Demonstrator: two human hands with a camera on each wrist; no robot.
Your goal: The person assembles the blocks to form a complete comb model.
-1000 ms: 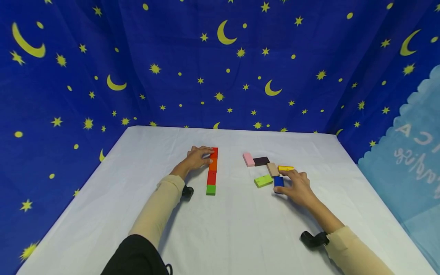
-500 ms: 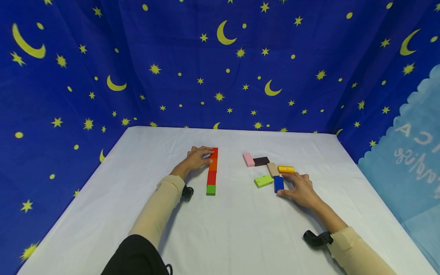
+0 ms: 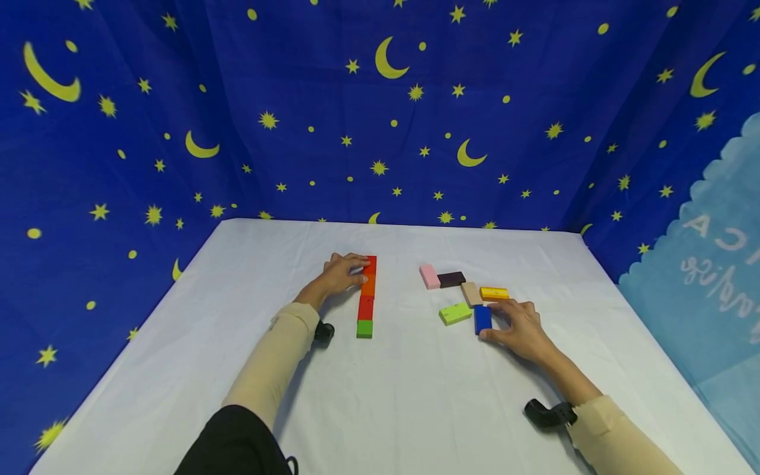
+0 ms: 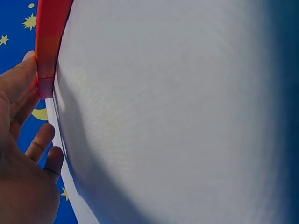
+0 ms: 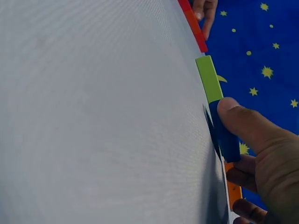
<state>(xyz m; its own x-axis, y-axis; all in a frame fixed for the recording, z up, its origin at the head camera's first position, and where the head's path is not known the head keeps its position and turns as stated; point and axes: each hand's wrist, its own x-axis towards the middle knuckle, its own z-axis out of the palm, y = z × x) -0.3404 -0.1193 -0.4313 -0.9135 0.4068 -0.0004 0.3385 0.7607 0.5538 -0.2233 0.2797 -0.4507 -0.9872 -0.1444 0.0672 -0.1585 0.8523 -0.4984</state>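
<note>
A straight row of blocks runs away from me: green at the near end, then red, orange and a farther red block. My left hand lies at the far left side of the row, thumb at the orange block, forefinger at the far red one. My right hand pinches a flat blue block lengthwise, thumb at its near end and forefinger at its far end. In the right wrist view the thumb covers a corner of the blue block.
Around the blue block lie a lime green block, a tan block and a yellow block. Farther back are a black block and a pink block. A starry blue cloth rises behind the white table.
My right hand has shifted slightly right; its forefinger has come off the yellow block's edge toward the blue block's far end, and its thumb has drawn back. My left hand and the row stay still.
</note>
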